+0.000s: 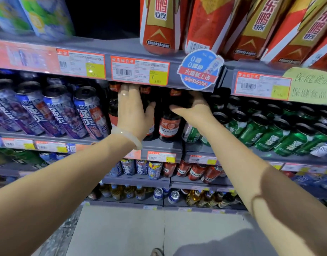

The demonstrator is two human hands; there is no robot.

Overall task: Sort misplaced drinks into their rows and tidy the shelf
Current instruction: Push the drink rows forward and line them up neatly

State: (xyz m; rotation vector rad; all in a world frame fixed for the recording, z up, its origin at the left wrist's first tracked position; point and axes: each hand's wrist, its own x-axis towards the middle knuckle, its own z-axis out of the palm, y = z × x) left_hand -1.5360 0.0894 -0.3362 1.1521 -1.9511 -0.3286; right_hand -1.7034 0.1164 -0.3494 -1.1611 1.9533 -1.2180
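Both hands are up among the brown Budweiser bottles (169, 119), which stand on the middle shelf (161, 147) directly under the round blue promo sticker (199, 70); purple Rio cans (89, 111) lie to the left of the bottles and green beer cans (258, 130) to their right. The left hand (132, 109), a pale bangle at its wrist, lies spread and fairly flat over the front of one bottle, thumb out towards the next, fingers straight rather than wrapped; the right hand (192, 108) reaches in from the other side, thumb on the shoulder of the labelled bottle, fingers hidden behind it, so I cannot tell whether it truly clasps the glass or only steadies it.

These look like full glass bottles; I would judge them heavy for their size, rigid, smooth and a little slippery, and apt to knock together or shatter if one tips off the edge; the paper label gives better friction than bare glass. Best hold, to my eye, is round the body at the label, or a firm grasp at the neck just below the cap; the upper shelf's price rail (140, 71) sits close above the caps, so a bottle probably has to come forward before it can be raised.
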